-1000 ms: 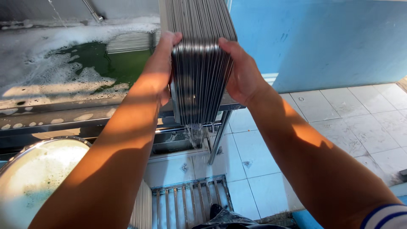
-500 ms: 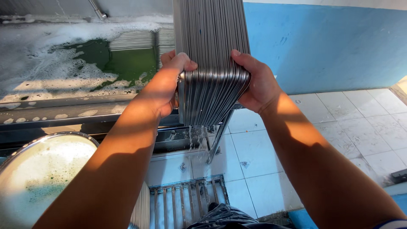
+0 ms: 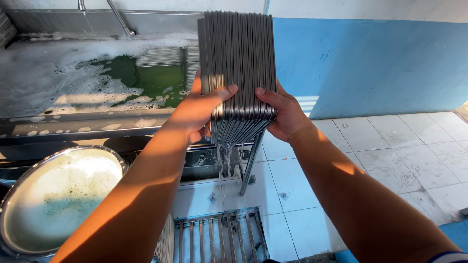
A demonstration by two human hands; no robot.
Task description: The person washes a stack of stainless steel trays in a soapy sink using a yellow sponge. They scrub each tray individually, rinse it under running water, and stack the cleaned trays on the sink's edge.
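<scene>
Both bare forearms reach up and forward from the lower edge, converging toward twelve o'clock. The left hand comes in from seven o'clock, palm turned inward, fingers curled across toward the right, thumb hidden behind. The right hand comes in from five o'clock, its fingers pointing left, almost meeting the left fingertips. Each grip is closed, wrists nearly level, pressing inward from opposite sides.
</scene>
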